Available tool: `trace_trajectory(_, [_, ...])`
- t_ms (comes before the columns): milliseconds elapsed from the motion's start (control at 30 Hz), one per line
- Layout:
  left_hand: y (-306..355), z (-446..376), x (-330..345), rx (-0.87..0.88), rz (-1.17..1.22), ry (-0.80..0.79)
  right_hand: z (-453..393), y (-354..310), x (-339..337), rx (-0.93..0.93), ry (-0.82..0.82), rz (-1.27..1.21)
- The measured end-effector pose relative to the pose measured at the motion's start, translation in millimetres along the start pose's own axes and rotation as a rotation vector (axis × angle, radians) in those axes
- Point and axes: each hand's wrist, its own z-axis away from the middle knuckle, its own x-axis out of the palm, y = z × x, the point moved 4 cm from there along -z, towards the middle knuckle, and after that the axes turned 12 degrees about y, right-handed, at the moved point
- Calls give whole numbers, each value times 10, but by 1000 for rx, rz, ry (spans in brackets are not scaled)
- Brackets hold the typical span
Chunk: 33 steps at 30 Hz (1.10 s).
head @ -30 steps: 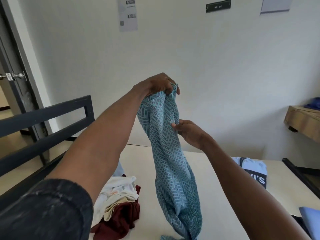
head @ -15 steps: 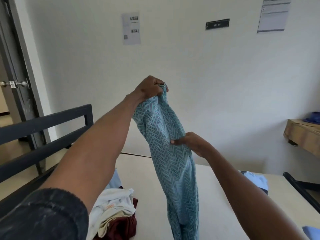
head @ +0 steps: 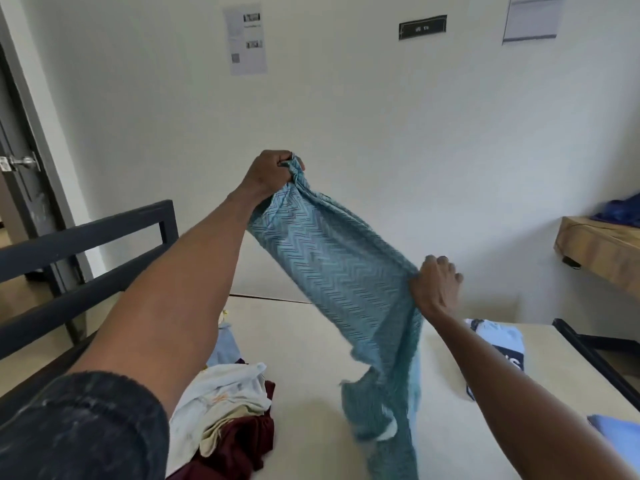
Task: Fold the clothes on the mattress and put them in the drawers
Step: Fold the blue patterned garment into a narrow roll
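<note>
Lying below everything, mattress (head: 311, 344) carries a heap of white and maroon clothes (head: 225, 414). Teal chevron garment (head: 332, 271) is stretched in the air above the mattress. Left hand (head: 272, 173) clenches its upper end; right hand (head: 434, 284) grips the lower edge.

On the mattress (head: 311, 393), a clothes pile (head: 225, 410) lies left, a folded shirt (head: 498, 344) right.
</note>
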Motion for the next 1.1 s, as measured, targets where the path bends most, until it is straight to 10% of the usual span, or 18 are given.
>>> trace_trajectory(200, [-297, 191, 195, -179, -94, 101, 686, 43, 407, -445, -442, -52])
trace_trajectory(333, [-292, 404, 461, -201, -69, -104, 1319, -110, 710, -383, -815, -235])
trace_trajectory(667, [89, 356, 264, -167, 10, -240, 1068, -454, 770, 345, -314, -859])
trace_trajectory(900, [72, 298, 205, -181, 7, -227, 1056, -1083, 354, 222, -362, -1165])
trace_trajectory(1100, [31, 358, 211, -260, -30, -173, 1179, -1114, 620, 117, -868, -969])
